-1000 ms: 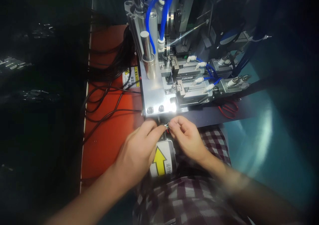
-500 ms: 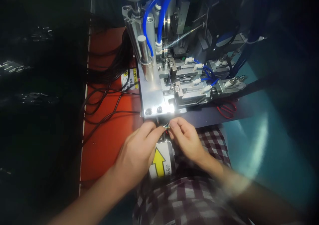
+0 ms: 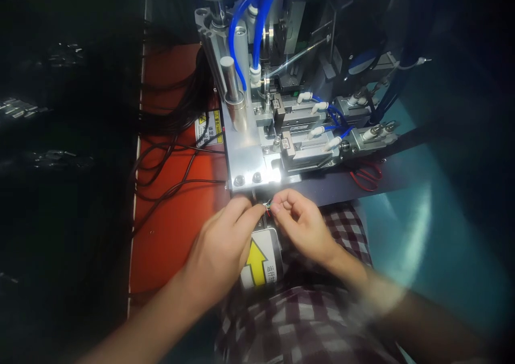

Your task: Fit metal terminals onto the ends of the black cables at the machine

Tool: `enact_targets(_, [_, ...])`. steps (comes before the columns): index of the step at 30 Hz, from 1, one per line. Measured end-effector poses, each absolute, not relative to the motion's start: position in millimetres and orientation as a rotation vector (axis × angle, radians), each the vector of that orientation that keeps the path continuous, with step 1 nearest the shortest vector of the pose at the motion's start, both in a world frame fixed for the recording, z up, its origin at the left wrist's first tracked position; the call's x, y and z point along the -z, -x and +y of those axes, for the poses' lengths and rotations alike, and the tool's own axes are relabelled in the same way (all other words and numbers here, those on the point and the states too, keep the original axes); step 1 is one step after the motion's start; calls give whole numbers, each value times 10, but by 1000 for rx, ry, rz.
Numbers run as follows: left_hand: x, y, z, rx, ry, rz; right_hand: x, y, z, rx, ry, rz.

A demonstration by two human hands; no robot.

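Thin coloured wires (image 3: 268, 206), with a bit of red and some pale bright ends, show between my two hands in front of the machine. My left hand (image 3: 225, 240) is closed, its thumb and forefinger pinching the wires from the left. From the other side my right hand (image 3: 301, 219) meets them in a pinch of thumb and forefinger, its other fingers curled. Both sets of fingertips nearly touch and hide most of what they hold. Just below them lies a white label with a yellow arrow (image 3: 257, 262) on a dark block.
Close ahead stands a metal machine plate (image 3: 245, 154) with two bolts. Behind it are small air cylinders (image 3: 309, 154) with blue hoses (image 3: 261, 31). Black cables (image 3: 173, 138) cross the orange-red surface (image 3: 173, 246) at left. A red wire loop (image 3: 366, 177) lies at right.
My right hand has shifted slightly, its fingertips now closer to the left ones and covering more of the wires. My left hand stays put.
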State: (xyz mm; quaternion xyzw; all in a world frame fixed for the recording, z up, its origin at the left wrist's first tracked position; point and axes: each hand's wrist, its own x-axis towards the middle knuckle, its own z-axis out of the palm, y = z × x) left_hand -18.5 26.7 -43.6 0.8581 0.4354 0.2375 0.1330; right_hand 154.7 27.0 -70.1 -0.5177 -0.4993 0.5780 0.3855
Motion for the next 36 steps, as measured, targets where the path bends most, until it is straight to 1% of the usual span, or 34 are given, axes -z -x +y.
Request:
enact_targets(6, [430,189,266,-696,-2494,1256,679,-1582,275,-1466,1320,-1346])
enact_targets(15, [421,182,268,-693,-2482,1258,486,-1579,328,-1272,1514,-1571])
enact_targets(17, [427,180,274,-694,-2486,1259,488,-1573,327,-1321,1510,-1531])
enact_targets(21, [436,180,286,-698,-2501,1258,579,-1595,329,-1584,1386,-1336])
enact_targets(23, [432,181,284,-699,-2499,1260,622,-1618,333,-1594,1344,-1341])
enact_targets(30, [424,191,262,-699,-2502,1263,672,-1670,348,-1478,1273,-1506])
enact_targets(32, [425,194,264,-698,-2504,1261,677,-1659,348,-1499,1286,-1481])
enact_targets(36, [423,190,271,-697,-2502,1261,648,-1607,347,-1640,1340,-1283])
